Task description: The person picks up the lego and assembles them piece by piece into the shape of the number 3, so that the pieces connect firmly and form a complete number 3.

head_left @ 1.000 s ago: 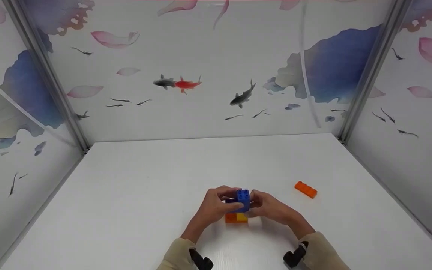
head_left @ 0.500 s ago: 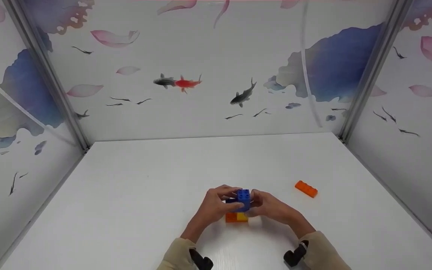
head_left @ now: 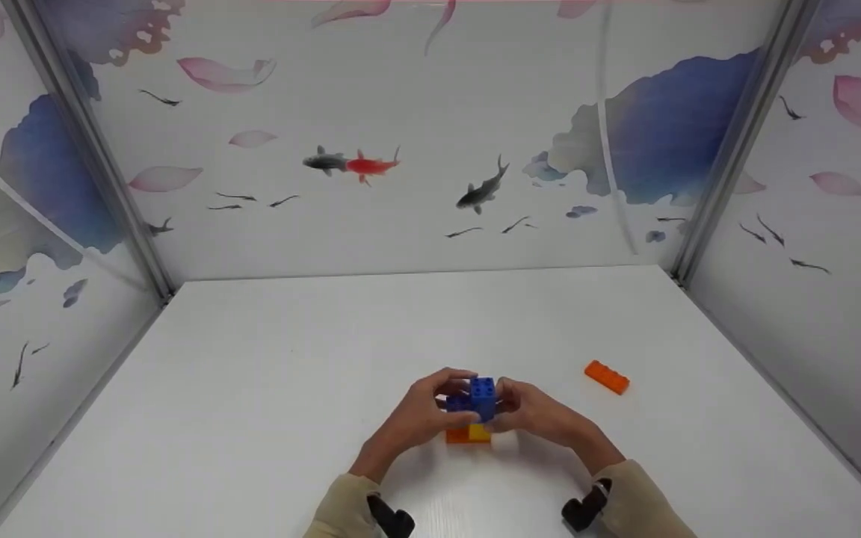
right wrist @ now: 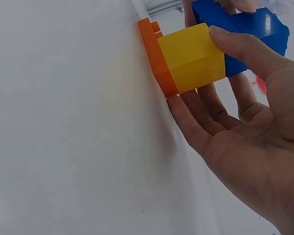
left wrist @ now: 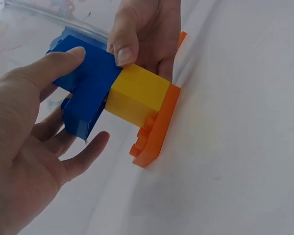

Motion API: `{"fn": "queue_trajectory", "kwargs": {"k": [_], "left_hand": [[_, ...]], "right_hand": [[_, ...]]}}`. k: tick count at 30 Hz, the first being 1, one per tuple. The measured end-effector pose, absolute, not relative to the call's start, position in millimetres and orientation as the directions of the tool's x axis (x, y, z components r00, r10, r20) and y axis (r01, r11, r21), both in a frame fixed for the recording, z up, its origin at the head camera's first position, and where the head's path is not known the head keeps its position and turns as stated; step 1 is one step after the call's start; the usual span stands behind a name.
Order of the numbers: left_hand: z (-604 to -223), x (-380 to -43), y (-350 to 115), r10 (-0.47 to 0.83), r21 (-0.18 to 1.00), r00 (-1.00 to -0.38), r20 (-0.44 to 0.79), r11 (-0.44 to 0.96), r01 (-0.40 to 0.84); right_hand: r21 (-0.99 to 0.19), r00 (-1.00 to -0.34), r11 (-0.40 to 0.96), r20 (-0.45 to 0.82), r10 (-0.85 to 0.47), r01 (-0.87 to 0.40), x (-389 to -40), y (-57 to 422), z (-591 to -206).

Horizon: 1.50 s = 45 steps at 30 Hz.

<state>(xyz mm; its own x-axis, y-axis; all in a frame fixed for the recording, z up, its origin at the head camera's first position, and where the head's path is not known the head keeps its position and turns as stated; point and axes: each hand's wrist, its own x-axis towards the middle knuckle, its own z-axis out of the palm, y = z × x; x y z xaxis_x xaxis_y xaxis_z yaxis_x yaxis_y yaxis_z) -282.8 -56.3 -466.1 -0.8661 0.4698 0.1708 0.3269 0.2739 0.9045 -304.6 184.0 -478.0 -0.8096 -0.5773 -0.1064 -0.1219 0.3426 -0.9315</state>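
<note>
A stack of toy building bricks stands on the white table between both hands. At its base is a flat orange brick (left wrist: 159, 129) with studs; a yellow brick (left wrist: 138, 93) sits on one end of it. Above the yellow, a blue brick (left wrist: 85, 103) juts out to the left, topped by a blue block (head_left: 483, 402) with studs. My left hand (head_left: 423, 407) pinches the blue bricks, thumb on the near side, some fingertips hidden behind. My right hand (head_left: 539, 415) grips the stack from the other side, its thumb where yellow meets blue and its fingers behind the yellow brick.
A loose orange brick (head_left: 607, 377) lies farther back to the right on the white table (head_left: 288, 359). Printed panels (head_left: 400, 224) with fish and petals enclose the table at the back and both sides.
My left thumb has slid lower on the blue bricks, so more of the jutting blue brick shows. The right hand keeps its hold, and the stack stays in place.
</note>
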Motion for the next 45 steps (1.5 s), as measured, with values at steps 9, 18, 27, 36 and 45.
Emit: {"fn": "queue_trajectory", "kwargs": {"k": [9,18,27,36,45], "left_hand": [[-472,-290,-74,0.534,0.919,-0.843,0.063,0.298,0.257],[-480,-297,-84,0.561,0.931,-0.828,0.001,0.301,0.205],[-487,-299,-92,0.564,0.977,-0.825,-0.021,0.187,0.103],[-485,-299,-90,0.519,0.973,-0.852,-0.072,0.226,0.055],[-482,-297,-90,0.512,0.96,-0.854,-0.092,0.275,0.061]], "right_hand": [[-0.936,-0.804,0.333,-0.112,-0.584,-0.111,-305,186,-480],[-0.936,-0.805,0.334,-0.113,-0.582,-0.11,-307,185,-479],[-0.936,-0.812,0.339,-0.123,-0.571,-0.097,-308,184,-480],[-0.931,-0.813,0.351,-0.126,-0.568,-0.101,-307,186,-475],[-0.918,-0.81,0.372,-0.112,-0.576,-0.137,-314,206,-468]]}}
